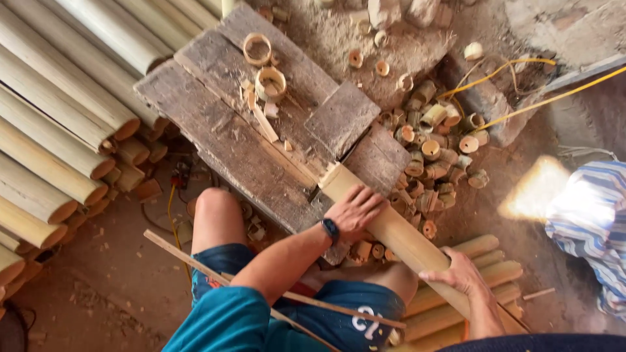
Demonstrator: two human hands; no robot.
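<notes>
Judging by the scene, well into a run of cutting: two sliced bamboo rings [264,65] and some chips lying on the rough wooden tabletop [215,124] toward 11 o'clock, plus a heap of short cut bamboo pieces [433,153] on the dirt floor at 2 o'clock of the plank. Plenty apparently left: a big stack of long uncut bamboo poles [59,124] at 9 to 10 o'clock, more poles [486,261] on the ground at 5 o'clock.

In hand now, one long bamboo pole [391,228], running diagonally from 5 o'clock up toward centre, its cut end resting on the tabletop edge right against a slot between the planks and a small wooden stop block [342,117]. No blade clearly visible there, so hard to tell whether a cut is under way.

Left hand [355,208], black watch on the wrist, pressed palm-down on top of the pole just behind its leading end, fingers spread and curled over it. Right hand [460,274] wrapped round the pole further back at 4 o'clock, gripping from above. Pole between both hands, touching both, passing over the right thigh.

Thin stick [195,264] lying across the lap at 7 o'clock, apart from the hands. Yellow cable [521,107] at 2 o'clock
</notes>
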